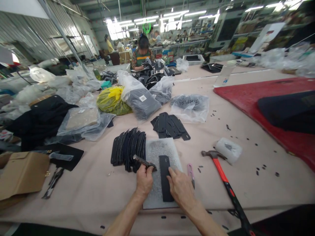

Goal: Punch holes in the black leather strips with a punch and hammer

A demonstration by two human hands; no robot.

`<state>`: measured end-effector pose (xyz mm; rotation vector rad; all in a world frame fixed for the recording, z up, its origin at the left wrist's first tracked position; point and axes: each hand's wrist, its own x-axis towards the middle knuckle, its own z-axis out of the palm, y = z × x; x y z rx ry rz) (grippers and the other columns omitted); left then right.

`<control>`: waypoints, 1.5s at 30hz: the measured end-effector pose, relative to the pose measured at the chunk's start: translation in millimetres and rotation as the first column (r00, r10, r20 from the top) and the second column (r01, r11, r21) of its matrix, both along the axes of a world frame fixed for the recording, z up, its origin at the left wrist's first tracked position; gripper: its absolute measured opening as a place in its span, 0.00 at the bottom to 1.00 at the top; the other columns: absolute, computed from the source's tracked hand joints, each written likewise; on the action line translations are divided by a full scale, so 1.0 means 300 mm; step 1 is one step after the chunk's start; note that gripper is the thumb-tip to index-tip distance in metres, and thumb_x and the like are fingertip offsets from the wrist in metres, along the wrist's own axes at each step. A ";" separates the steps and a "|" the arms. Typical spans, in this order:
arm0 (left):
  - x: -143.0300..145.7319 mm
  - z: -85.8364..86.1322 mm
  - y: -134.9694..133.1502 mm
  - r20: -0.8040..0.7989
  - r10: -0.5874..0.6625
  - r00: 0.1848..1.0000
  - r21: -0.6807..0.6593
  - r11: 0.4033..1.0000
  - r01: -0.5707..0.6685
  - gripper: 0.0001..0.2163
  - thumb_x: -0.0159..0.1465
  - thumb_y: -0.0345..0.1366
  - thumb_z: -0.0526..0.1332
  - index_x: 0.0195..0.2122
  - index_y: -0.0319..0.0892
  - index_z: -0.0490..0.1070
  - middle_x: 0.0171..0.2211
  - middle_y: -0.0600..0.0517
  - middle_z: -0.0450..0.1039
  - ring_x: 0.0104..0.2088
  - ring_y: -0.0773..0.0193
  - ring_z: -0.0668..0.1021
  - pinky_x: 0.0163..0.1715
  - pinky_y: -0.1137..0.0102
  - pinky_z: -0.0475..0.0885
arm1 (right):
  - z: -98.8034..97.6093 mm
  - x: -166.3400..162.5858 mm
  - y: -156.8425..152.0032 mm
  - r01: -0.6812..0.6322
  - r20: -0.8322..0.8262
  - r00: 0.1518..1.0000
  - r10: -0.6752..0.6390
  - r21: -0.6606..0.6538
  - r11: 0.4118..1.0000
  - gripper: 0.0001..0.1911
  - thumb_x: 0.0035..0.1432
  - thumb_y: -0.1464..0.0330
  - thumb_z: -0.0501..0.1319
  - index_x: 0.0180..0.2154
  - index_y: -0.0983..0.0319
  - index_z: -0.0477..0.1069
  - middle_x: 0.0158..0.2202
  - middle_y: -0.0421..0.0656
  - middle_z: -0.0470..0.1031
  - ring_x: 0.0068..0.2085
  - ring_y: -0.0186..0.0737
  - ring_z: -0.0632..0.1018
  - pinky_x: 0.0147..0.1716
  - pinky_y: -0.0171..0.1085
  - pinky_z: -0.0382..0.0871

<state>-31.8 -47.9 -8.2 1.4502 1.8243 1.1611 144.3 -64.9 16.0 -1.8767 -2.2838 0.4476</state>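
Left hand (144, 181) closed around metal punch (144, 161), tip seemingly near strip's top. Right hand (180, 186) flat, fingers spread, pressing black strip (165, 177) onto grey pad (159, 154). Hammer (227, 185) just right on table (86, 193).

Right hand (180, 187) covers the lower right edge of the black strip (164, 177). Left hand (144, 181) hides the lower end of the metal tool (144, 162); tool type not readable. Both forearms cut off at the bottom edge. Hammer (227, 186) handle end runs out at the bottom edge, lower right. Cardboard box (21, 175) cut off at the left edge. Black pad (287, 111) on the red mat (256, 98) clipped by the right edge. Print on the clear bag (190, 106) blurred, illegible. Distant worker (142, 54), upper centre, hidden below the chest by a pile of black pieces (152, 73).
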 end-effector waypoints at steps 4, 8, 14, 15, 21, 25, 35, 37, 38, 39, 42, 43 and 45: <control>0.022 0.047 0.045 -0.032 -0.036 0.999 0.013 0.999 0.037 0.08 0.62 0.37 0.56 0.32 0.41 0.72 0.28 0.50 0.77 0.31 0.60 0.78 0.34 0.68 0.71 | 0.008 0.013 -0.014 -0.024 -0.028 0.999 0.029 0.183 0.983 0.17 0.62 0.69 0.56 0.53 0.58 0.69 0.50 0.48 0.72 0.50 0.50 0.70 0.55 0.53 0.56; 0.073 0.079 0.117 -0.066 -0.153 0.986 0.035 0.987 0.156 0.07 0.62 0.34 0.56 0.32 0.40 0.73 0.29 0.49 0.77 0.32 0.61 0.78 0.34 0.69 0.71 | -0.016 0.029 -0.016 -0.020 -0.098 0.994 0.043 0.227 0.974 0.19 0.62 0.70 0.56 0.54 0.58 0.68 0.56 0.46 0.69 0.55 0.50 0.66 0.60 0.55 0.50; 0.130 0.044 0.181 -0.149 -0.239 0.960 0.038 0.968 0.247 0.08 0.63 0.32 0.55 0.31 0.40 0.73 0.29 0.49 0.77 0.32 0.61 0.78 0.36 0.68 0.71 | -0.034 0.036 -0.021 0.002 -0.141 0.990 0.031 0.226 0.974 0.19 0.62 0.69 0.55 0.55 0.58 0.68 0.57 0.45 0.69 0.57 0.50 0.65 0.60 0.55 0.51; 0.132 0.032 0.183 -0.153 -0.241 0.958 0.042 0.967 0.250 0.08 0.62 0.32 0.55 0.31 0.40 0.73 0.30 0.48 0.77 0.33 0.60 0.78 0.37 0.68 0.72 | -0.032 0.037 -0.020 0.005 -0.147 0.989 0.029 0.224 0.975 0.19 0.62 0.69 0.55 0.55 0.58 0.68 0.57 0.46 0.69 0.57 0.50 0.66 0.60 0.55 0.51; 0.121 -0.006 0.172 -0.102 -0.229 0.968 0.065 0.970 0.236 0.09 0.63 0.33 0.56 0.37 0.39 0.75 0.38 0.46 0.80 0.41 0.57 0.80 0.45 0.65 0.73 | -0.028 0.041 -0.017 0.021 -0.185 0.983 0.018 0.207 0.978 0.20 0.62 0.70 0.56 0.55 0.58 0.68 0.57 0.46 0.69 0.57 0.50 0.65 0.60 0.55 0.53; 0.117 -0.002 0.165 -0.083 -0.276 0.957 0.064 0.957 0.282 0.08 0.63 0.33 0.56 0.37 0.40 0.75 0.38 0.48 0.80 0.41 0.59 0.80 0.46 0.65 0.73 | -0.035 0.040 -0.017 0.026 -0.196 0.980 0.017 0.212 0.977 0.20 0.61 0.71 0.56 0.55 0.58 0.68 0.57 0.46 0.69 0.57 0.51 0.65 0.60 0.55 0.53; 0.118 -0.017 0.174 -0.178 -0.313 0.933 0.086 0.940 0.331 0.09 0.64 0.31 0.55 0.40 0.42 0.74 0.39 0.48 0.80 0.43 0.58 0.80 0.48 0.63 0.74 | -0.038 0.042 -0.015 0.036 -0.221 0.975 0.013 0.217 0.975 0.21 0.61 0.71 0.56 0.56 0.59 0.68 0.57 0.47 0.69 0.57 0.51 0.65 0.58 0.55 0.56; 0.115 -0.014 0.180 -0.199 -0.318 0.927 0.078 0.938 0.339 0.09 0.64 0.30 0.55 0.39 0.42 0.75 0.39 0.48 0.80 0.43 0.58 0.80 0.47 0.63 0.74 | -0.039 0.042 -0.016 0.035 -0.218 0.976 0.013 0.218 0.975 0.21 0.61 0.71 0.56 0.56 0.59 0.68 0.57 0.47 0.69 0.57 0.51 0.65 0.59 0.54 0.56; 0.113 -0.011 0.182 -0.202 -0.326 0.923 0.076 0.935 0.347 0.09 0.64 0.30 0.55 0.39 0.41 0.75 0.39 0.47 0.79 0.43 0.58 0.80 0.47 0.63 0.74 | -0.040 0.042 -0.017 0.035 -0.215 0.977 0.012 0.215 0.976 0.21 0.61 0.71 0.56 0.56 0.59 0.68 0.57 0.47 0.69 0.58 0.51 0.65 0.59 0.54 0.56; 0.112 -0.009 0.183 -0.197 -0.334 0.922 0.076 0.932 0.354 0.09 0.64 0.30 0.55 0.39 0.41 0.75 0.39 0.48 0.79 0.42 0.58 0.80 0.47 0.64 0.74 | -0.041 0.043 -0.017 0.035 -0.213 0.977 0.011 0.210 0.977 0.21 0.61 0.71 0.56 0.56 0.59 0.68 0.57 0.47 0.69 0.58 0.51 0.65 0.59 0.54 0.56; 0.110 -0.002 0.181 -0.156 -0.344 0.926 0.093 0.928 0.360 0.08 0.64 0.31 0.55 0.38 0.42 0.74 0.38 0.49 0.79 0.41 0.60 0.80 0.46 0.66 0.74 | -0.042 0.044 -0.019 0.031 -0.214 0.977 0.010 0.192 0.981 0.21 0.62 0.71 0.55 0.56 0.59 0.67 0.58 0.46 0.68 0.58 0.50 0.65 0.58 0.53 0.57; 0.110 -0.001 0.179 -0.144 -0.346 0.927 0.101 0.927 0.362 0.08 0.64 0.31 0.55 0.38 0.42 0.74 0.38 0.49 0.79 0.41 0.60 0.80 0.46 0.66 0.74 | -0.042 0.044 -0.019 0.030 -0.216 0.976 0.012 0.188 0.982 0.21 0.62 0.70 0.55 0.56 0.59 0.67 0.58 0.46 0.68 0.58 0.51 0.64 0.58 0.53 0.57; 0.110 -0.001 0.176 -0.135 -0.356 0.925 0.113 0.922 0.371 0.08 0.64 0.31 0.56 0.38 0.42 0.74 0.38 0.49 0.79 0.42 0.60 0.80 0.46 0.66 0.74 | -0.040 0.044 -0.019 0.027 -0.218 0.976 0.013 0.182 0.983 0.21 0.62 0.70 0.55 0.57 0.59 0.67 0.59 0.45 0.67 0.58 0.50 0.64 0.59 0.52 0.56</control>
